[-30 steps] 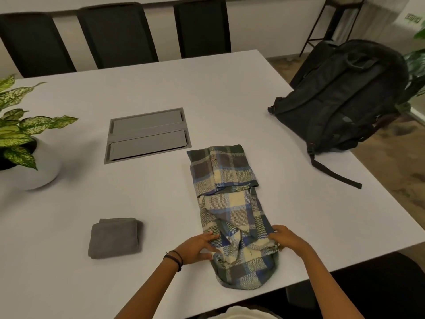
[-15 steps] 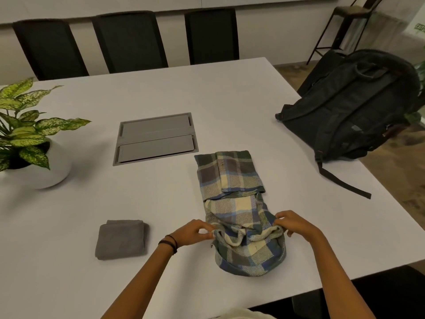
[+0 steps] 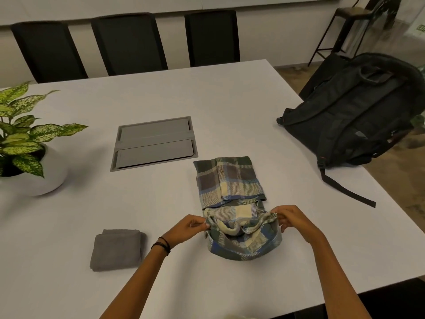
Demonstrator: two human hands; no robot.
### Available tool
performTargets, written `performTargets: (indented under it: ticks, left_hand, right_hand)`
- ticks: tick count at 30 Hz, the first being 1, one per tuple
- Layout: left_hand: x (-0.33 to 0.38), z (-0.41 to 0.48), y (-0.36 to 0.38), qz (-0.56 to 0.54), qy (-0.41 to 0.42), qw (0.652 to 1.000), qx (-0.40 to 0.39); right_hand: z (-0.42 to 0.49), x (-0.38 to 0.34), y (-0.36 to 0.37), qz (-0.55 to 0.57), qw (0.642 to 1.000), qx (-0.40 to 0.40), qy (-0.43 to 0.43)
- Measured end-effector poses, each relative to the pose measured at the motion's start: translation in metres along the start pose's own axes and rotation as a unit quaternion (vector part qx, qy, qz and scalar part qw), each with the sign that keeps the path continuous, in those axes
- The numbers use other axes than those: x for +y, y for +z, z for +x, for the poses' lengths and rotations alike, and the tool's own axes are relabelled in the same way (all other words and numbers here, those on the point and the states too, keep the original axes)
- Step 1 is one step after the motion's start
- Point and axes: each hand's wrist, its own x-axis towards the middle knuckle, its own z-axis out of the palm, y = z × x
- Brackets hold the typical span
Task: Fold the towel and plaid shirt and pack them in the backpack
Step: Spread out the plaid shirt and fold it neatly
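On the far right edge of the head view, a green sign [image 3: 421, 33] is showing letters too blurred to read.

Near the front edge of the table [image 3: 161, 93], the shirt [image 3: 230, 180] is lying with its long axis running from the person towards the far side, leaning a little to the left as it goes. Its far half is lying folded flat, the plaid running in green, blue, cream and brown. Its near half is bunching up in a loose hump. The left hand [image 3: 190, 229] is pinching the left edge of that hump between thumb and fingertips, and the right hand [image 3: 292, 218] is pinching the right edge likewise, both holding the cloth raised off the table. A dark band [image 3: 162, 245] is circling the left wrist.

Left of the shirt and apart from it, the towel [image 3: 116, 250] is sitting folded into a grey square. The backpack [image 3: 358, 116] is lying on its side at the table's right edge, well apart from the shirt, with one strap [image 3: 345, 192] trailing towards the near side.

The table is pale grey and matte, with a grey hatch [image 3: 154, 143] sitting flush in its middle. A plant [image 3: 20, 132] in a white pot [image 3: 46, 180] is standing at the left. Three dark chairs [image 3: 128, 42] are lining the far side before a pale wall, and a stool [image 3: 345, 19] is standing in the right corner on a brownish floor [image 3: 402, 180].
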Motion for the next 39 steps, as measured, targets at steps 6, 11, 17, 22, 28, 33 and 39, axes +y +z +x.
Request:
performTargets:
  ticks: [6,11,17,22,28,33,39]
  left_hand:
    - [0.005,0.008,-0.008,-0.061,-0.005,0.996,0.058]
    - [0.013,0.022,-0.013,-0.114,-0.012,0.986,0.121]
    - [0.014,0.048,-0.023,-0.176,-0.028,0.966,0.185]
    - [0.009,0.076,-0.032,-0.215,-0.074,0.946,0.232]
    - [-0.011,0.119,-0.035,-0.269,-0.194,0.895,0.297]
    - [-0.024,0.137,-0.029,-0.293,-0.249,0.873,0.301]
    - [-0.015,0.139,-0.026,-0.281,-0.22,0.893,0.274]
  right_hand:
    - [0.015,-0.008,0.002,0.06,0.998,0.012,-0.002]
    - [0.027,-0.01,0.0,0.028,0.997,0.034,-0.058]
    - [0.053,-0.022,-0.003,0.039,0.997,0.026,-0.066]
    - [0.084,-0.03,0.0,0.025,0.992,0.095,-0.079]
    - [0.13,-0.026,0.009,0.014,0.983,0.173,-0.056]
    - [0.163,-0.003,0.017,-0.043,0.983,0.177,-0.005]
    - [0.178,0.005,0.022,-0.079,0.984,0.161,0.021]
